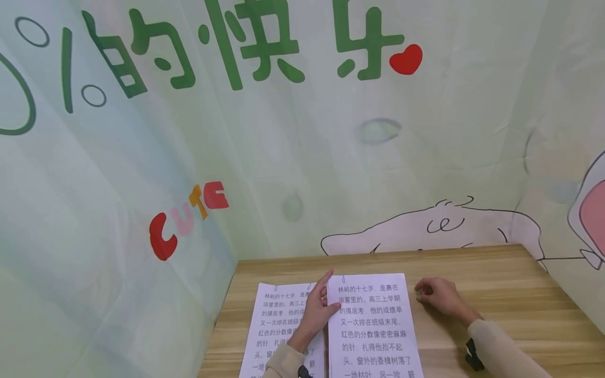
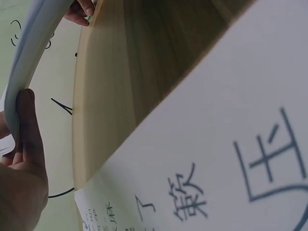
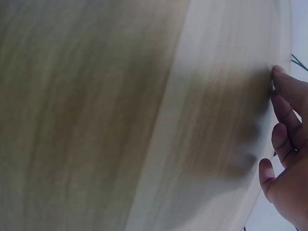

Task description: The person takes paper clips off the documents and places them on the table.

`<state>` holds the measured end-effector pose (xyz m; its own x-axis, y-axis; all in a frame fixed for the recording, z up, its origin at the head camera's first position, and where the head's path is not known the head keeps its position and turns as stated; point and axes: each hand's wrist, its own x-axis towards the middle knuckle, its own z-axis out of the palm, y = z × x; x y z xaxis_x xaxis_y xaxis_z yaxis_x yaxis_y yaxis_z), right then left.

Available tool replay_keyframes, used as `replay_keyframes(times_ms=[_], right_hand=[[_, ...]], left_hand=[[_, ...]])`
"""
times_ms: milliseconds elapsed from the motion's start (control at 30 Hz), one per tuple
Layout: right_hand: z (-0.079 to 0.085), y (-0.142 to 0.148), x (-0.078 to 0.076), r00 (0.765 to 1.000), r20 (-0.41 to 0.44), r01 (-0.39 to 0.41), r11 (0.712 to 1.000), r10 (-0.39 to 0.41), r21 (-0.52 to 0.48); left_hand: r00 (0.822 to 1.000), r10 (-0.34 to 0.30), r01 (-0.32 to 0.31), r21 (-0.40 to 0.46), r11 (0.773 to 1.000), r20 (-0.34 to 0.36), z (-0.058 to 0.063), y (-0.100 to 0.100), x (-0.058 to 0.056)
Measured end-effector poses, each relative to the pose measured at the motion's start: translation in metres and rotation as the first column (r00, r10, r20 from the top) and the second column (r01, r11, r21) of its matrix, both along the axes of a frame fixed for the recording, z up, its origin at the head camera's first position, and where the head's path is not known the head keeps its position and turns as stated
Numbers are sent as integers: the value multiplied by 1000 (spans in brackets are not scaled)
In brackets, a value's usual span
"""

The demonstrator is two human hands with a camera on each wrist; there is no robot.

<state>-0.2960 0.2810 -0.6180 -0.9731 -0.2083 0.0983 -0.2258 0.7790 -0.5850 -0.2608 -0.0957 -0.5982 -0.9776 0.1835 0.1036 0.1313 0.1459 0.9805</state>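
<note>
My left hand (image 1: 315,314) grips the left edge of a stack of printed sheets (image 1: 373,336), thumb on the front and fingers behind. In the left wrist view this stack (image 2: 36,38) stands raised off the table, bending slightly. A paper clip (image 1: 343,279) sits on its top edge near the left corner. To the right of the stack, my right hand (image 1: 441,298) is low over the table, thumb and forefinger pinching a small green thing (image 2: 89,18), mostly hidden by the fingertips; I cannot tell its kind.
A second set of printed sheets (image 1: 271,320) lies on the wooden table (image 1: 496,283) to the left, partly under my left forearm. Paper clips (image 1: 276,288) hold its top edge. A printed cloth backdrop (image 1: 283,157) hangs behind and along the table's left side.
</note>
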Motion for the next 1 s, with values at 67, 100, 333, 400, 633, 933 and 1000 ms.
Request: replay_keyframes(times_ms=[67,100,333,400,633,933,1000], right_hand=[[0,0,1,1000,-6,10,1000,-10,17],[0,1,1,1000,-1,15,1000,-15,20],[1,2,2,1000,-3,14,999,-14,44],[4,1,0,999,-27,21,999,-20,34],[36,-14,-14,999,-47,20,997,-24,-78],[88,-52,-21,994,-34,-105,990,102,-95],[92,-61,-23,991,-48,-131,988,127,-84]], left_hand=[[1000,0,0,-2,1000,1,0,0,1],[1000,-1,1,-3,1000,0,-1,0,1],[1000,-12,12,-2,1000,-12,-3,1,-2],[1000,-21,21,9,1000,-22,-3,1,-3],[999,-30,31,13,999,-28,-4,3,-5],[999,-33,34,31,999,-31,-3,8,-3],[999,-36,37,30,999,-36,-3,9,-2]])
